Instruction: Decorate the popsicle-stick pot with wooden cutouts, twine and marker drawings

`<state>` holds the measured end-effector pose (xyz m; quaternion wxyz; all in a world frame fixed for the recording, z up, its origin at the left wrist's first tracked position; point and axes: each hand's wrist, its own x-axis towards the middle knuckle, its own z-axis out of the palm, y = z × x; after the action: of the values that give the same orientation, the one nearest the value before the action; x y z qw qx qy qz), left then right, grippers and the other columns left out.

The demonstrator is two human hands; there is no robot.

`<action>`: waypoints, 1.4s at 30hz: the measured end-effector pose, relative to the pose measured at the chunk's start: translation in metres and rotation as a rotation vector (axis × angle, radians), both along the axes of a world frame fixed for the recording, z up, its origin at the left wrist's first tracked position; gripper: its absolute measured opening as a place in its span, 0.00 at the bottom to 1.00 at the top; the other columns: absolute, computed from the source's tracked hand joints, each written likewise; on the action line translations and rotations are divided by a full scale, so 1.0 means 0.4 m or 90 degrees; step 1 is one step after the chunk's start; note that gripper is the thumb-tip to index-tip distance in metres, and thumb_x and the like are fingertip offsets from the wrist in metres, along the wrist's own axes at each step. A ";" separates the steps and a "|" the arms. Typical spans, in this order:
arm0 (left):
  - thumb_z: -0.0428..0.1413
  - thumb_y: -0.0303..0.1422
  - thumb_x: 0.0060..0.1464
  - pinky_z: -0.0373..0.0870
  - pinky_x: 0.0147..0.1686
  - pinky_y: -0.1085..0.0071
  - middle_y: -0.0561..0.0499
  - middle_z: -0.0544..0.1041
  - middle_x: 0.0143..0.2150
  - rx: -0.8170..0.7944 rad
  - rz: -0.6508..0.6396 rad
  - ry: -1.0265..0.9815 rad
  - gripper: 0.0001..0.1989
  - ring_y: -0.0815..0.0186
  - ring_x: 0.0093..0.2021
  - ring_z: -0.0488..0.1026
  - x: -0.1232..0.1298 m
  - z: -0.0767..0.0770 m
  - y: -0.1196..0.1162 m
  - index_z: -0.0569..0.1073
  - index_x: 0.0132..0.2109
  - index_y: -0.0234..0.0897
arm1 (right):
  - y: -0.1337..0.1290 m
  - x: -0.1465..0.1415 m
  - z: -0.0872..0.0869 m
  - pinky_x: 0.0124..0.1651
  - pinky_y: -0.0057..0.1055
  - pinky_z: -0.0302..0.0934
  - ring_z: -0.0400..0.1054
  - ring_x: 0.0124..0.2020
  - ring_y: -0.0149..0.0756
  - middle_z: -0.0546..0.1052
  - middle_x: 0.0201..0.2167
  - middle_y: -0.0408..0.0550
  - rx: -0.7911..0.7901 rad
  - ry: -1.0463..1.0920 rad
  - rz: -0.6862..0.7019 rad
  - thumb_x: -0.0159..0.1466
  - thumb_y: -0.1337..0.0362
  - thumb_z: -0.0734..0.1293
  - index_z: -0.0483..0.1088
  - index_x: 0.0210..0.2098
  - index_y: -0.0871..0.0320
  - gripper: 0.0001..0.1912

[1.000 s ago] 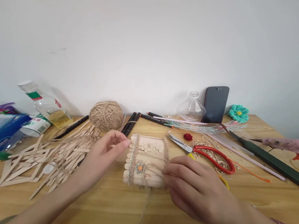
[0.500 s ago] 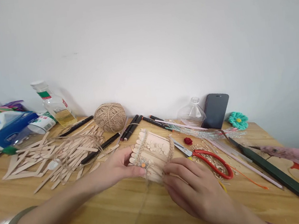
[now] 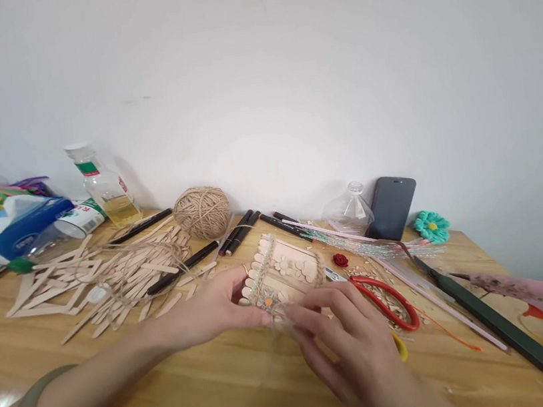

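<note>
A small craft-stick piece (image 3: 287,265) has scalloped stick ends, twine trim along its sides, wooden flower cut-outs and a silvery flower with an orange centre. My left hand (image 3: 230,307) grips its left side, thumb in front and fingers behind. At its lower front edge, my right hand (image 3: 344,328) has its fingertips drawn together on a thin twine strand (image 3: 272,358), which hangs blurred towards the table. The right fingers cover the piece's lower right corner. Red-handled scissors (image 3: 389,305) lie right beside my right hand, their blades partly behind the piece.
Loose craft sticks (image 3: 130,277) and a twine ball (image 3: 202,212) lie left, near a glass bottle (image 3: 111,192). Behind are black markers (image 3: 240,233), a clear vessel (image 3: 353,209) and a phone (image 3: 392,207). A pink glue gun (image 3: 541,293) with a lit red light lies right.
My right hand has moved from the piece's right edge leftward to its lower front, by the twine. The piece sits slightly further right in view, still in my left hand.
</note>
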<state>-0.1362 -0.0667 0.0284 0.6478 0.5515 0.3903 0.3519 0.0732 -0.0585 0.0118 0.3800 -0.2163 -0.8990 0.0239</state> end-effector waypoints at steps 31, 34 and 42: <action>0.62 0.31 0.49 0.70 0.49 0.66 0.45 0.76 0.50 0.104 0.179 -0.128 0.21 0.60 0.50 0.73 0.118 -0.023 -0.028 0.66 0.49 0.37 | 0.018 -0.003 0.006 0.62 0.53 0.42 0.42 0.63 0.47 0.49 0.59 0.49 -0.400 0.318 -0.107 0.57 0.65 0.67 0.50 0.50 0.47 0.26; 0.62 0.31 0.49 0.71 0.48 0.67 0.46 0.77 0.50 0.097 0.176 -0.142 0.21 0.60 0.49 0.74 0.126 -0.030 -0.029 0.65 0.50 0.38 | 0.024 0.000 0.005 0.62 0.51 0.45 0.45 0.63 0.46 0.50 0.59 0.48 -0.470 0.356 -0.051 0.57 0.65 0.67 0.51 0.50 0.47 0.26; 0.61 0.29 0.50 0.70 0.49 0.68 0.48 0.76 0.51 0.087 0.176 -0.115 0.21 0.63 0.50 0.73 0.127 -0.035 -0.033 0.65 0.51 0.39 | 0.015 -0.005 0.015 0.52 0.35 0.61 0.56 0.56 0.36 0.59 0.53 0.44 -0.602 0.454 0.028 0.59 0.68 0.66 0.52 0.49 0.45 0.25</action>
<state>-0.0852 -0.0799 0.0142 0.5869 0.5011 0.3779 0.5115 0.0712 -0.0527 0.0177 0.5205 -0.3223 -0.6117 0.5010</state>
